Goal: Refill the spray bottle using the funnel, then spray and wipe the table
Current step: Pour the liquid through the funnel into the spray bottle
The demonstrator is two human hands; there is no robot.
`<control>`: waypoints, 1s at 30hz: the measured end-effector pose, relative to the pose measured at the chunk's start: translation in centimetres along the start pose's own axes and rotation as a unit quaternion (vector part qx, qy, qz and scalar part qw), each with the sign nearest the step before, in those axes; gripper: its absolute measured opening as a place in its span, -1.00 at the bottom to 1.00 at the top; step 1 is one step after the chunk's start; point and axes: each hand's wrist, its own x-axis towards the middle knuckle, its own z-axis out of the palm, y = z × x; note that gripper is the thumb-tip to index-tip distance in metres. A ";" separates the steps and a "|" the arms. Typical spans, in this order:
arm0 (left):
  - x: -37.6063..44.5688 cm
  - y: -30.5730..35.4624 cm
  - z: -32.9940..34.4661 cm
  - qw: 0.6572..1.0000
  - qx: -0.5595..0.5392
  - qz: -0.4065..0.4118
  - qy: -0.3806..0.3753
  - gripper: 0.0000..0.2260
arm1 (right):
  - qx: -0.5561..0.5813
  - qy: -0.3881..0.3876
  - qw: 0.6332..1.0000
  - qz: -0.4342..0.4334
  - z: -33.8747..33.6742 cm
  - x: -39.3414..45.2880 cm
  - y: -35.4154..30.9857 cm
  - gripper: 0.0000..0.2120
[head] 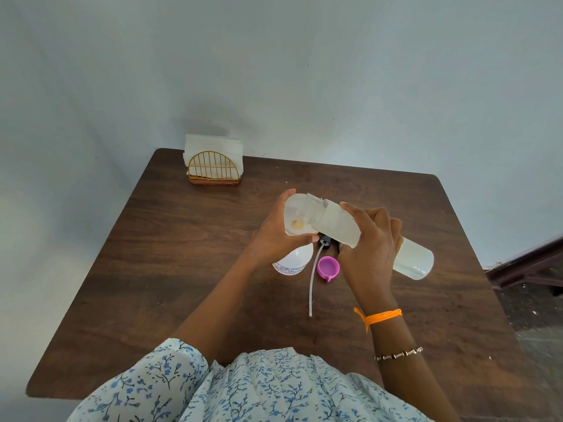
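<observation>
My right hand (370, 239) grips a clear refill bottle (414, 260), tipped almost flat with its open mouth to the left. That mouth lies over a translucent funnel (294, 216), which my left hand (277, 236) holds by the rim. Under the funnel stands the white spray bottle (292, 260), mostly hidden by my left hand. The black spray head with its long dip tube (312, 281) lies on the brown table (182, 269). A pink cap (328, 267) rests beside the tube.
A gold wire holder with white napkins (214, 166) stands at the table's far left corner. A pale wall runs behind the table. Dark wooden furniture (530, 266) sits off the right edge.
</observation>
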 end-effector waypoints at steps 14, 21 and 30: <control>-0.2 0.3 -0.2 1.000 -0.003 -0.009 -0.006 -0.17 | -0.002 -0.002 1.000 -0.002 0.0 0.2 0.1 -0.35; -0.3 0.5 -0.2 1.000 -0.003 -0.007 -0.005 -0.17 | 0.000 -0.008 1.000 -0.004 -0.1 0.3 0.1 -0.35; -0.2 0.2 -0.2 1.000 -0.002 -0.003 -0.006 -0.17 | 0.004 -0.007 1.000 -0.001 -0.1 0.2 0.1 -0.35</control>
